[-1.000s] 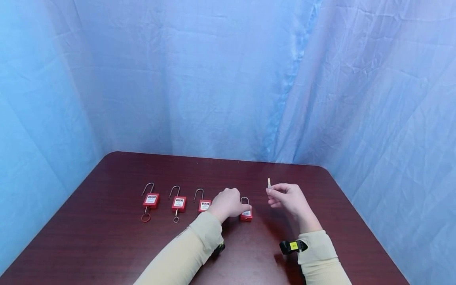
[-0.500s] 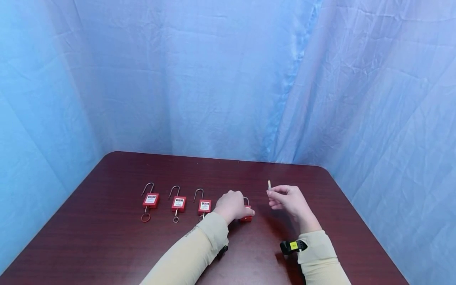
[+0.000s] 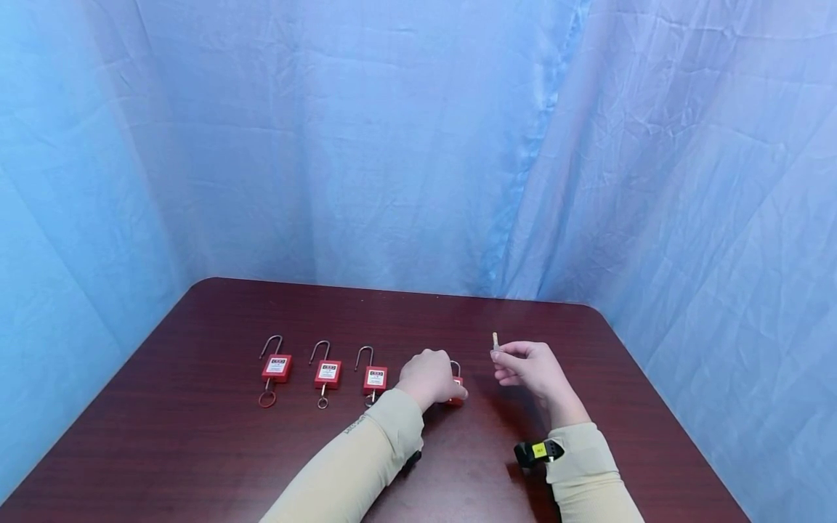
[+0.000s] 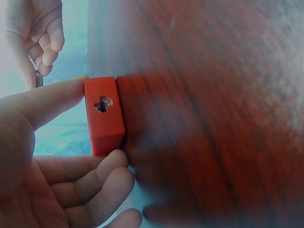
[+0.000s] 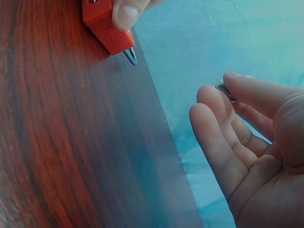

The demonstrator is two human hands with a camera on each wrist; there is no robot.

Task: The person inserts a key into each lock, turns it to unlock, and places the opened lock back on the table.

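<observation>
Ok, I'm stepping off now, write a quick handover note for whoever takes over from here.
Left hand: grips the rightmost red padlock on the table, tipped so its keyhole end faces the wrist camera; keyhole empty.
Right hand: pinches a key upright, beside the lock and apart from it.
Three other red padlocks lie in a row to the left, shackles raised, keys in them.
Done: those three look opened.
Left: probably seat the key in the held lock and turn it.

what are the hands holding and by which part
The left hand grips a red padlock by the sides of its body, keyhole end showing. The right hand pinches a small key by its lower end.
</observation>
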